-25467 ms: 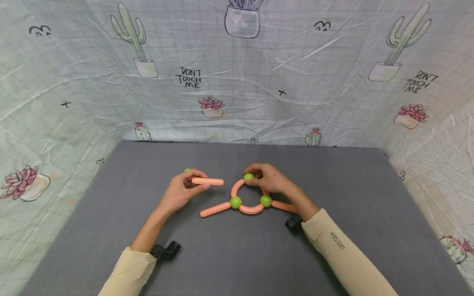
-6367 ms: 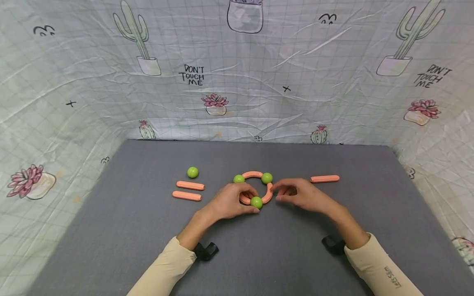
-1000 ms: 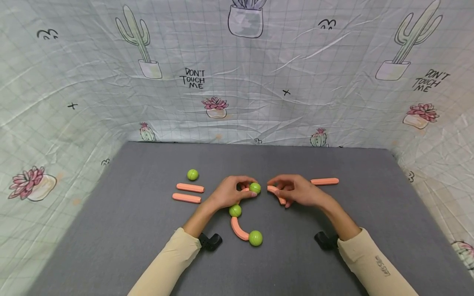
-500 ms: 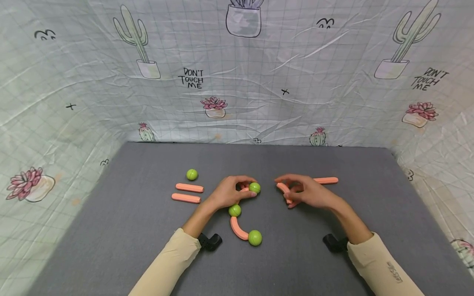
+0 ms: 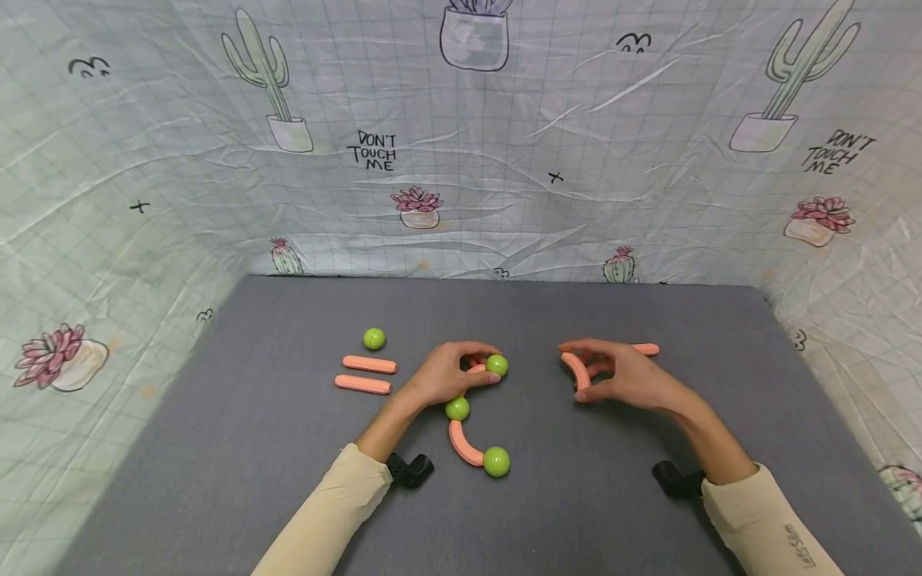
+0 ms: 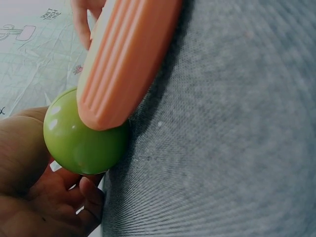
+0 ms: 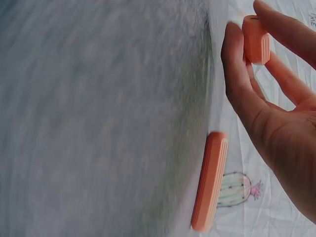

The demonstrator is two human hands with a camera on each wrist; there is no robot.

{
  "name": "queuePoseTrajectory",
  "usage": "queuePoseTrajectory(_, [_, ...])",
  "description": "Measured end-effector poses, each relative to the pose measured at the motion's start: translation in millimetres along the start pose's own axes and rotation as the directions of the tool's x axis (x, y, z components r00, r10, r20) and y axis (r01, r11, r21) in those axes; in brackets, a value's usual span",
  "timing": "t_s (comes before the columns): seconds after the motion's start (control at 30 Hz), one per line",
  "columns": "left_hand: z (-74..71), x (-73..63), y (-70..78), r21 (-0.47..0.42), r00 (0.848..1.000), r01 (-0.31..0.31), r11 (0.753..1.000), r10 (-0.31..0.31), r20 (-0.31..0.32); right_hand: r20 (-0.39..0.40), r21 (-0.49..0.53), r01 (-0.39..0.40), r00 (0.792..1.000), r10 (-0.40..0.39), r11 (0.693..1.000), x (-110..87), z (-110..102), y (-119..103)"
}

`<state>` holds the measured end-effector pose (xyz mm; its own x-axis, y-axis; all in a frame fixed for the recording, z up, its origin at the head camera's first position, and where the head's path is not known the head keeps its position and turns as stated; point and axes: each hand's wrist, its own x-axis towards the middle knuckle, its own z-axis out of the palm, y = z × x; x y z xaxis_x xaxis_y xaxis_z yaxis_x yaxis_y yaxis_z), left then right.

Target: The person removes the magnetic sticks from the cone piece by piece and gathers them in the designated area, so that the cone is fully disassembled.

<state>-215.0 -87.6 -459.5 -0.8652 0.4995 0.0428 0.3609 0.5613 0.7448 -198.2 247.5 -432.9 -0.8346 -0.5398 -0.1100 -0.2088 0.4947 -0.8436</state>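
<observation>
My left hand [image 5: 442, 376] grips a green ball [image 5: 496, 366] between thumb and fingers, with a curved orange rod partly hidden behind the fingers. Below it, a second green ball [image 5: 457, 409] joins another curved orange rod [image 5: 464, 446], which ends in a third green ball [image 5: 496, 462]. The left wrist view shows a ball [image 6: 84, 143] close up, a ribbed orange rod [image 6: 128, 59] set against it. To the right, my right hand [image 5: 627, 374] pinches a separate curved orange rod [image 5: 577, 372] between thumb and fingers; its end [image 7: 256, 42] shows in the right wrist view.
Two straight orange rods [image 5: 369, 365] lie side by side at left, with a loose green ball [image 5: 374, 338] behind them. Another straight orange rod [image 5: 648, 350] lies partly behind my right hand. A printed cloth [image 5: 497, 176] stands around the grey table [image 5: 576, 512].
Straight rods came off the ring earlier, and the closed ring was opened. Over the last second my right hand has moved right with its curved rod, while my left hand keeps still.
</observation>
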Motion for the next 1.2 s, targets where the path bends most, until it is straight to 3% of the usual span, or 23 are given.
queuePoseTrajectory(0.4, [-0.1, -0.9, -0.7, 0.01, 1.0, 0.017, 1.0, -0.018, 0.006, -0.067, -0.026, 0.009, 0.998, -0.011, 1.0, -22.5, -14.2, 3.4])
queuePoseTrajectory(0.8, [1.6, 0.3, 0.0, 0.004, 1.0, 0.023, 1.0, -0.023, 0.009, -0.153, -0.063, -0.053, 0.987, 0.043, 0.997, -54.0, -32.8, 11.5])
queuePoseTrajectory(1.03, [1.3, 1.8, -0.3, 0.014, 1.0, 0.026, 1.0, -0.027, 0.011, -0.115, -0.026, 0.031, 0.993, -0.034, 0.999, -62.4, -39.0, 19.7])
queuePoseTrajectory(1.2, [1.0, 1.5, 0.2, 0.018, 1.0, 0.017, 1.0, -0.017, 0.007, -0.159, -0.076, -0.075, 0.985, 0.062, 0.994, -72.1, -42.9, 24.2])
